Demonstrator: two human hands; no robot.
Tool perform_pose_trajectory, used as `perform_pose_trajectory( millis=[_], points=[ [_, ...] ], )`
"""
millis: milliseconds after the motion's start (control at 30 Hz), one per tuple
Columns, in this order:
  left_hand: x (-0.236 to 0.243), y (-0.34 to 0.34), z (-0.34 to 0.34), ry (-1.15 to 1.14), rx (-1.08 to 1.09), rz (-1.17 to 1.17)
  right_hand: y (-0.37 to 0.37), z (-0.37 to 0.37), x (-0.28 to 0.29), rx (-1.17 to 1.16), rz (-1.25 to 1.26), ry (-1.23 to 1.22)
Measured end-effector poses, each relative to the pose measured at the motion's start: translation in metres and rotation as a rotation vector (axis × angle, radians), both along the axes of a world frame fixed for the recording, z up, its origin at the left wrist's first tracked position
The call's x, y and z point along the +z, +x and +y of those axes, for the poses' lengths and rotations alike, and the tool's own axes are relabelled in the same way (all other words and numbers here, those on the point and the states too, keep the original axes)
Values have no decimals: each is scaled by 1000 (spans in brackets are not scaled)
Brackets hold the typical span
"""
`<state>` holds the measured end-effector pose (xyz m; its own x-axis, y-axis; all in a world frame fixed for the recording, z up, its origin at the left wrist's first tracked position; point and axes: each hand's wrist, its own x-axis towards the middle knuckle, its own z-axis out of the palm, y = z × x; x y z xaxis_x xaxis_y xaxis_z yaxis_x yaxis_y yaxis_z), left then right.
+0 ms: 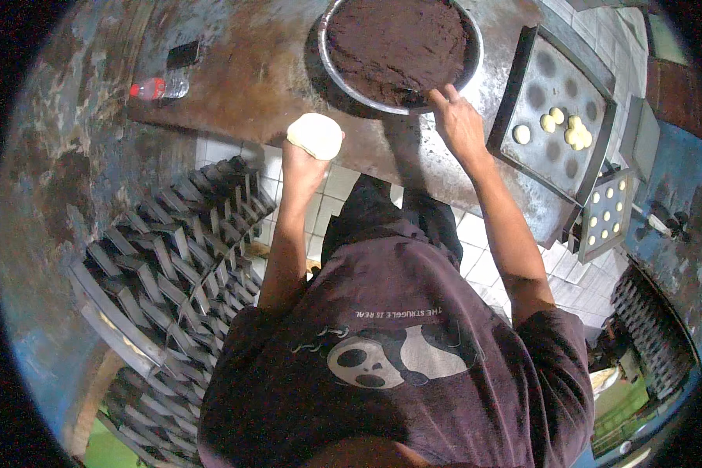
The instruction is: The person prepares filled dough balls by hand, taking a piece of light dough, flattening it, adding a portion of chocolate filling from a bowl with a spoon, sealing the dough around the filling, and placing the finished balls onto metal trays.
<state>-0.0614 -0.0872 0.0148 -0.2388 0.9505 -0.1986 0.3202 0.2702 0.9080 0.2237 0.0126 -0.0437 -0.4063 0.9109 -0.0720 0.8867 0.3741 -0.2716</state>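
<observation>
A worn counter [238, 93], stained rusty brown and dull grey, is stretching across the upper part of the view, while pale square floor tiles [483, 265] are showing beneath it and catching bright light on the right. Mottled, patchy blue and brown surfaces are curving along the far left [62, 171] and far right [682, 195], their edges fading into darkness. Dark, angular metal pieces [179, 242] are standing in overlapping rows at left, a similar ridged stack [655, 327] is rising at lower right, and green patches [628, 398] are showing near the bottom.
</observation>
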Motion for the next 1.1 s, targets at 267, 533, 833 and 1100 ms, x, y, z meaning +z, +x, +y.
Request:
perform_pose_trajectory(
  millis=[267,533,833,1100],
  points=[
    [-6,2,-9,-103,155,-370,-2,10,-4,193,-161,-35],
    [-12,-3,1,-19,54,-229,-2,40,8,156,-37,-214],
    [-8,-1,10,0,-75,22,-8,26,-12,114,10,-318],
    [-6,9,23,131,-174,116,-36,-13,101,199,669,-245]
  ],
)
